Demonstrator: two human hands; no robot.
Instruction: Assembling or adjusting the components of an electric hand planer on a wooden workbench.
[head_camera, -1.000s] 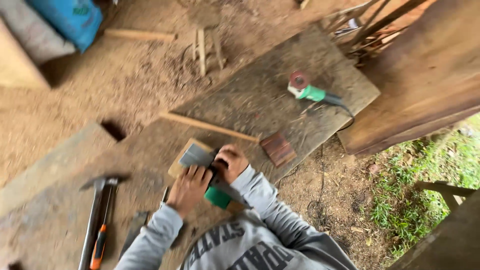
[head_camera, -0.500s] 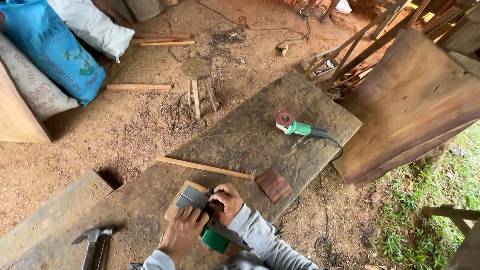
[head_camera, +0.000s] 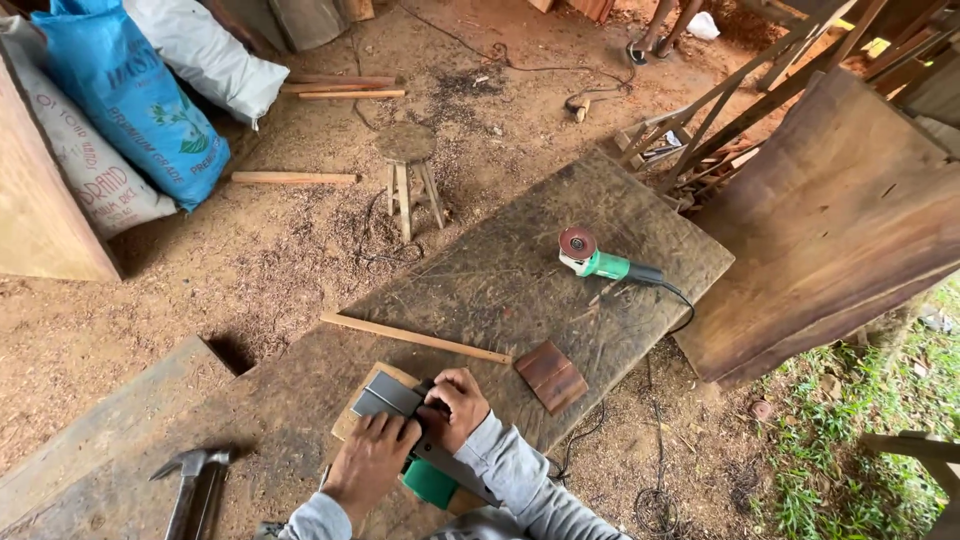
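On the sawdust-strewn ground under me lies the biggest thing I see, a long dark workbench slab (head_camera: 480, 290), scarred with scratches and running from lower left to upper right. To its right a broad brown wooden panel (head_camera: 830, 230) leans, and behind that a tangle of slats. At upper left, sacks are stacked against a board: a blue sack (head_camera: 125, 95) between two white ones. A small round wooden stool (head_camera: 408, 160) stands on the dirt just beyond the slab, with loose sticks lying near it.

On the slab's far end rests a green angle grinder (head_camera: 600, 262) with a reddish disc, its cord trailing off the right edge. A thin wooden strip (head_camera: 415, 338) lies across the middle, and just past its right tip sits a small dark reddish block (head_camera: 551, 376). At lower left a claw hammer (head_camera: 192, 480) lies on the slab, well apart from my hands.

Close to me, a grey and green electric planer (head_camera: 400, 425) sits on a pale wooden piece (head_camera: 355, 405) at the slab's near edge. My left hand (head_camera: 372, 462) presses flat on the planer's body, fingers spread over it. My right hand (head_camera: 455, 405) is curled on the front of the tool, gripping it.
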